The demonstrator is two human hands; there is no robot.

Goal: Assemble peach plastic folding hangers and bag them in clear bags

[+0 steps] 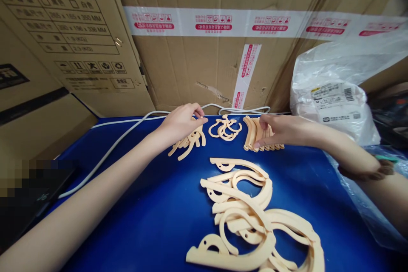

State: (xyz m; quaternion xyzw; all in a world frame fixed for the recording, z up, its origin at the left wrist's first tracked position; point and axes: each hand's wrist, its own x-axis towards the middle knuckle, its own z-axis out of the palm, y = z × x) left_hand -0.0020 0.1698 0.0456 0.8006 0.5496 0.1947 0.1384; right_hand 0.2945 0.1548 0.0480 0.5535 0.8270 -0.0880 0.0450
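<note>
My left hand (181, 123) is at the back of the blue table, over a loose pile of cream plastic hanger arms (185, 148). Its thumb and fingers are bent together, and what lies between them is hidden. Over a neat row of hanger arms (270, 148) at the back right, my right hand (276, 129) closes thumb and fingers on the edges of one arm. Between the hands lie several loose hanger hooks (226, 129). Nearer to me, folded cream hangers (255, 212) are heaped on one another, each with arms and a hook.
A large cardboard box (191, 68) with printed tape stands behind the blue table (143, 212). Another box (79, 46) rises at the left. A white cable (114, 144) runs along the left and back. White plastic packaging (331, 97) is at the right, with clear film (357, 204) below it.
</note>
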